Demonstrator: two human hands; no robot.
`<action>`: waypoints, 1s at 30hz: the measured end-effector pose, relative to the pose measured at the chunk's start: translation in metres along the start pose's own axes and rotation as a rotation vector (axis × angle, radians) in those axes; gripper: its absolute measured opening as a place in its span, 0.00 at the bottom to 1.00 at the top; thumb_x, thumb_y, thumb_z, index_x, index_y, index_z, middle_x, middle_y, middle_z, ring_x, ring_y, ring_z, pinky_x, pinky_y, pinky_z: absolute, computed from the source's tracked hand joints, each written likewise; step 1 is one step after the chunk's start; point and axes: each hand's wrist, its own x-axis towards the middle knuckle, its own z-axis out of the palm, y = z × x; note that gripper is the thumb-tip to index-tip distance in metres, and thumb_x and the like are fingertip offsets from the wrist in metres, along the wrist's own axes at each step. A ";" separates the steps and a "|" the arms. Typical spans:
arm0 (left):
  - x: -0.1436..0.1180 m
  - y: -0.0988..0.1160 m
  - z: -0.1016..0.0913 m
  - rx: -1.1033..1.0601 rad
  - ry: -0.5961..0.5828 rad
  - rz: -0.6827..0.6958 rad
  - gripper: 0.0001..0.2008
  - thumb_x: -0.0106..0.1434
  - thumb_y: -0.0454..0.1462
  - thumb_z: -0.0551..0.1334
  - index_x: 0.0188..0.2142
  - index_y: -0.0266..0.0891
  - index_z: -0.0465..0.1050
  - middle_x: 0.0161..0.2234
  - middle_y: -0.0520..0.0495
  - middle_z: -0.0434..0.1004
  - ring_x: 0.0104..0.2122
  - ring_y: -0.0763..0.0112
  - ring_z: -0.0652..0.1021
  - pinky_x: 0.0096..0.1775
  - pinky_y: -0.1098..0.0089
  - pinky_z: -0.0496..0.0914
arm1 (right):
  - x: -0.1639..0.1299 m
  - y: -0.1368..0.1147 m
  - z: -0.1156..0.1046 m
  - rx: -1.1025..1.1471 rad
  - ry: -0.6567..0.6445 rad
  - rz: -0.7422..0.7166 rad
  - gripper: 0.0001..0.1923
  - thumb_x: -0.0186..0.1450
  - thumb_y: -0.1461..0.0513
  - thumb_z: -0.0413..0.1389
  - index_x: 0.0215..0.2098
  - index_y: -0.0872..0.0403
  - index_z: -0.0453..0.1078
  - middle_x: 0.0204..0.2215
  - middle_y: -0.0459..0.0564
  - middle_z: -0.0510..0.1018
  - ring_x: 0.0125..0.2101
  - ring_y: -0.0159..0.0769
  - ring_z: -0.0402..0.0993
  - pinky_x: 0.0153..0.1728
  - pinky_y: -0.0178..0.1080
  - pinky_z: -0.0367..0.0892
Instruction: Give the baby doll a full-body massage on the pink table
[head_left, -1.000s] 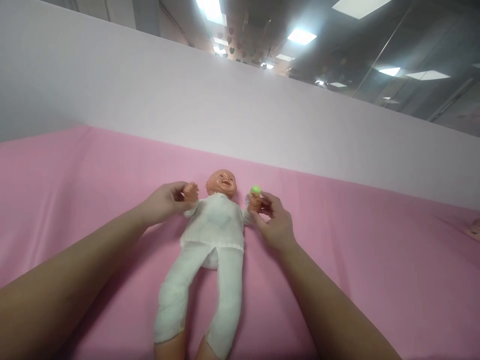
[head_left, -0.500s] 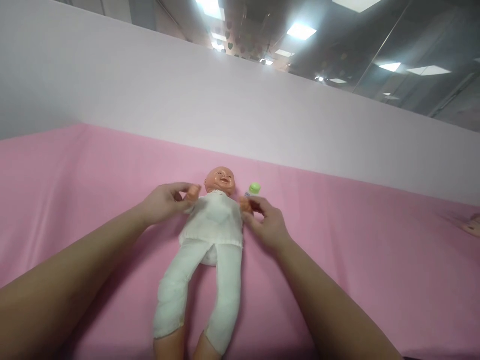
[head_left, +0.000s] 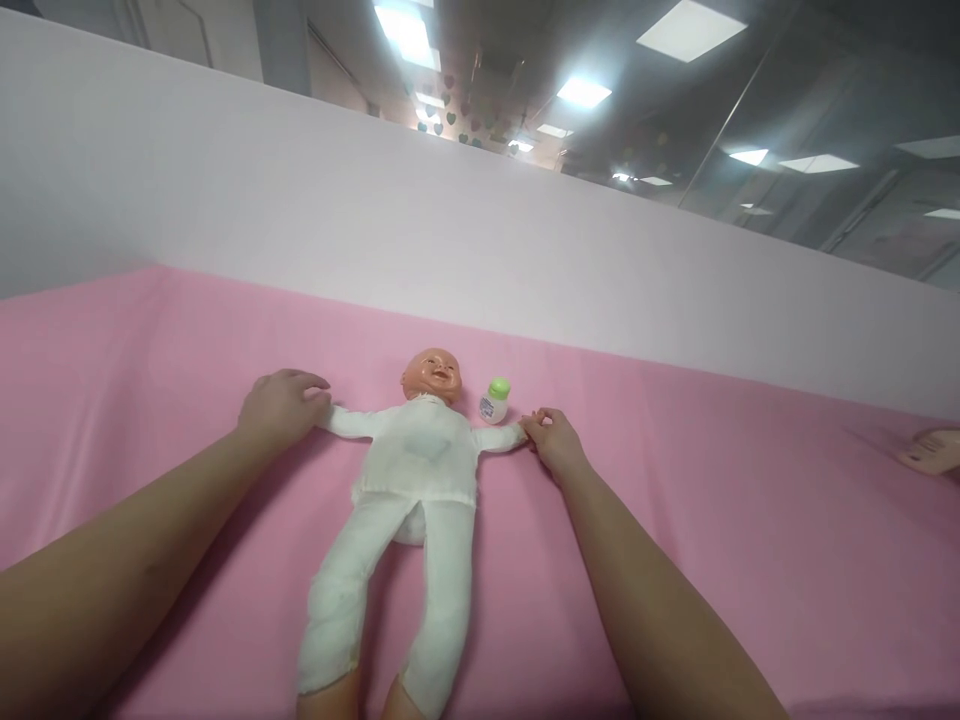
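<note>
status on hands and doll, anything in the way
Left hand at one arm of the doll, grip unclear; right hand holding the other. Doll face up, arms spread. Bottle beside its head, blocking neither.

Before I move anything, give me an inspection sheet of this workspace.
Surface: pink sheet, lightly creased.
Job's things: doll in white clothes, lying face up, arms spread, legs running out of frame.
Clutter: green-capped bottle beside the doll's head; beige object at the right edge, cut off by the frame.
Left grip: at the end of one doll arm; whether it grasps is hidden.
Right grip: holding the doll's other hand.
Cables: nothing seen.
Surroundings: white wall behind; glass and lights above.
</note>
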 end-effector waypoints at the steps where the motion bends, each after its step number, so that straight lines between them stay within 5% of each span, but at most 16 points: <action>1: -0.006 0.005 0.003 0.050 0.100 0.104 0.16 0.61 0.44 0.57 0.42 0.43 0.82 0.54 0.40 0.76 0.55 0.43 0.74 0.55 0.47 0.67 | 0.000 0.000 0.000 0.000 -0.020 0.012 0.25 0.59 0.52 0.62 0.51 0.53 0.68 0.26 0.45 0.78 0.22 0.35 0.72 0.22 0.34 0.65; 3: -0.024 0.016 0.009 0.080 0.182 0.370 0.15 0.62 0.41 0.56 0.40 0.42 0.81 0.54 0.40 0.76 0.56 0.48 0.73 0.59 0.47 0.64 | 0.001 -0.001 0.001 0.007 -0.052 0.036 0.27 0.60 0.52 0.62 0.55 0.53 0.66 0.26 0.45 0.78 0.22 0.35 0.72 0.21 0.34 0.64; 8: -0.076 0.035 0.014 -0.044 0.109 0.965 0.15 0.60 0.32 0.58 0.45 0.43 0.78 0.57 0.40 0.73 0.57 0.52 0.73 0.57 0.51 0.68 | 0.005 0.000 0.002 0.011 -0.069 0.077 0.30 0.61 0.52 0.62 0.58 0.52 0.64 0.30 0.47 0.80 0.22 0.35 0.73 0.21 0.34 0.65; 12: -0.099 0.047 0.003 -0.071 0.043 1.219 0.25 0.59 0.32 0.61 0.57 0.47 0.72 0.65 0.40 0.65 0.63 0.49 0.67 0.61 0.48 0.65 | 0.006 0.000 0.004 0.001 -0.056 0.106 0.31 0.63 0.52 0.61 0.62 0.51 0.62 0.32 0.47 0.81 0.21 0.34 0.73 0.21 0.34 0.67; 18: -0.127 0.076 -0.007 -0.125 -0.098 1.388 0.34 0.56 0.40 0.65 0.63 0.45 0.65 0.66 0.35 0.64 0.66 0.43 0.63 0.61 0.45 0.65 | 0.007 -0.002 0.005 0.011 0.021 0.120 0.34 0.62 0.52 0.61 0.63 0.52 0.61 0.35 0.50 0.82 0.22 0.35 0.76 0.21 0.35 0.69; 22: -0.139 0.091 -0.009 -0.222 -0.062 1.468 0.26 0.62 0.35 0.64 0.60 0.43 0.68 0.55 0.35 0.76 0.57 0.52 0.74 0.57 0.54 0.71 | 0.005 -0.007 0.003 0.014 0.061 0.111 0.34 0.62 0.51 0.60 0.62 0.53 0.62 0.36 0.52 0.82 0.24 0.38 0.77 0.23 0.37 0.71; 26: -0.126 0.082 -0.008 -0.307 0.071 1.305 0.25 0.66 0.32 0.61 0.62 0.45 0.66 0.49 0.39 0.79 0.48 0.61 0.80 0.49 0.65 0.76 | -0.008 -0.024 0.004 0.017 0.198 0.007 0.32 0.62 0.50 0.60 0.60 0.53 0.64 0.39 0.52 0.82 0.31 0.39 0.80 0.31 0.38 0.74; 30: -0.104 0.065 -0.003 -0.332 0.141 1.029 0.25 0.68 0.35 0.59 0.64 0.51 0.65 0.56 0.43 0.75 0.52 0.60 0.78 0.53 0.64 0.74 | -0.036 -0.049 0.018 0.149 0.204 -0.345 0.28 0.64 0.51 0.59 0.61 0.50 0.66 0.48 0.52 0.81 0.40 0.38 0.80 0.40 0.39 0.76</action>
